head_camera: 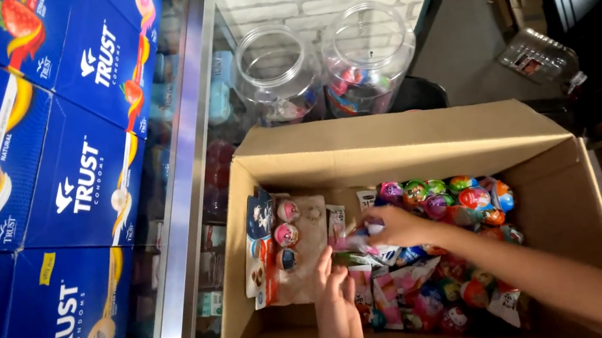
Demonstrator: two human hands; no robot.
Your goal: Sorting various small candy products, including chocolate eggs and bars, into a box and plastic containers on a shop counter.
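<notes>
We look down into an open brown cardboard box (pixel 396 144) filling the centre of the view. Our left hand (pixel 337 294) reaches in from six o'clock, fingers stretched flat and open, fingertips touching a pile of small pink and white foil packets (pixel 392 285) in the middle of the box. Our right hand (pixel 394 227) comes in from four o'clock, fingers curled around a small pale packet (pixel 373 225), held just above the pile. At three o'clock of that hand lies a heap of bright foil-wrapped egg-shaped toys (pixel 468 201). At nine o'clock inside the box leans a cardboard display card with three round toys (pixel 290 249). Beyond the box, at twelve o'clock, stand two clear plastic jars (pixel 323 62). Stacked blue cartons (pixel 18 202) fill the nine o'clock side.
</notes>
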